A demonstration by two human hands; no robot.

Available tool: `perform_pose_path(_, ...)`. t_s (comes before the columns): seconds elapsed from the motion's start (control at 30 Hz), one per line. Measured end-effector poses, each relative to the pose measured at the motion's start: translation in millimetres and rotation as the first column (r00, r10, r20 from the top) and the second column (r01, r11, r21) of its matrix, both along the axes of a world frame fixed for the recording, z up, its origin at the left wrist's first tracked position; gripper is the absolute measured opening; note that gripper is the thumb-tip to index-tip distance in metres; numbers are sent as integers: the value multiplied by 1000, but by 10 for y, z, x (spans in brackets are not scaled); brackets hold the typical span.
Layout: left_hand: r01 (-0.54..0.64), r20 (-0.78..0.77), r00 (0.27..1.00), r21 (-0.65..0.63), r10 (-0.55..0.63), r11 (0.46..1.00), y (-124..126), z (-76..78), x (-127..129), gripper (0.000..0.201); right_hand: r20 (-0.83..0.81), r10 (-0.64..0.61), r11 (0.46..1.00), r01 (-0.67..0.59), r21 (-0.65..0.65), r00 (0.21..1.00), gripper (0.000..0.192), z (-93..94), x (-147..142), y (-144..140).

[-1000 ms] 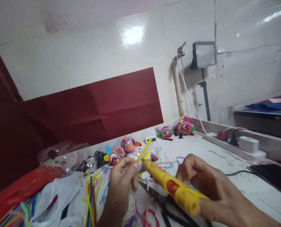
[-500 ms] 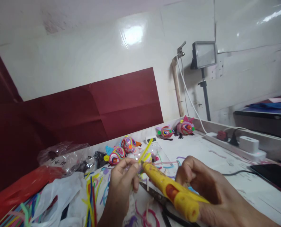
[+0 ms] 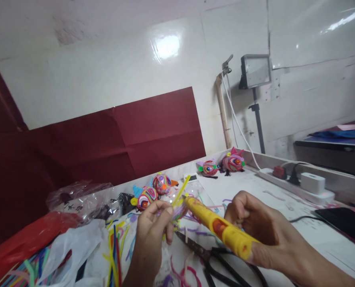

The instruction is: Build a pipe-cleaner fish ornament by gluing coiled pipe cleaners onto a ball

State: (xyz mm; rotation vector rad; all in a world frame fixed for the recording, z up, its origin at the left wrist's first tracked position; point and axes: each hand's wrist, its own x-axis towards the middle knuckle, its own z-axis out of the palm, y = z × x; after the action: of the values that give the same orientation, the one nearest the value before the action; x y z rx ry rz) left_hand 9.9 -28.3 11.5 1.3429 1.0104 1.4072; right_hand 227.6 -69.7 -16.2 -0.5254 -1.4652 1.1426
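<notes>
Yellow plastic, the glue gun point(image 3: 222, 231) sits gripped in the right hand point(image 3: 264, 235), fingers wrapped round its handle, nozzle pointing left and far toward the left hand point(image 3: 153, 231). That hand's fingers pinch a yellow pipe cleaner point(image 3: 181, 190) with a small fuzzy piece, just touching the nozzle. Black scissors point(image 3: 213, 263) lie on the white bench point(image 3: 285, 199) beneath; finished bright figures point(image 3: 153, 190) stand farther off.

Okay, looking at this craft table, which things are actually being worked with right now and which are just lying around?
In use: left hand pinching the yellow pipe cleaner; right hand holding the yellow glue gun.

Lying about: black scissors, finished toys, black phone, red bag.
</notes>
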Motion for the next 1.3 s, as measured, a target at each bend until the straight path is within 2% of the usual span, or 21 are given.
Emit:
perform_pose_path(0.23,-6,18,1000,4,6,1000,-1,7,-9,22,-7,22,1000,-22,-12,1000,39,24,3,16)
perform_pose_path(0.47,8,100,995,-10,-7,1000,-13,45,-16,24,84,-73,996,69,53,994,34,51,-7,37)
perform_pose_path(0.63,37,154,988,-31,-32,999,-9,77,-32,25,176,-221,971,199,134,959,30,20,17,56)
perform_pose_path(0.77,34,211,977,-54,-22,998,-21,92,-78,27,329,-359,930,304,207,874,25,-43,1,48)
perform_pose_path(0.9,29,251,968,-61,-12,998,-31,114,-114,29,553,-401,916,311,253,730,27,-194,-48,-5)
perform_pose_path(1.0,37,247,969,-45,-25,998,-36,128,-121,29,650,-444,894,249,373,617,27,-372,-64,-35)
perform_pose_path(1.17,23,227,974,-28,-16,999,-43,132,-132,28,702,-526,837,144,528,480,28,-685,-70,-1)
perform_pose_path(1.23,14,214,977,-17,-10,1000,-41,129,-138,27,738,-517,843,111,526,432,30,-724,-71,15)
perform_pose_path(1.3,7,198,980,3,-7,1000,-40,127,-134,26,764,-488,861,89,501,423,27,-649,-69,15)
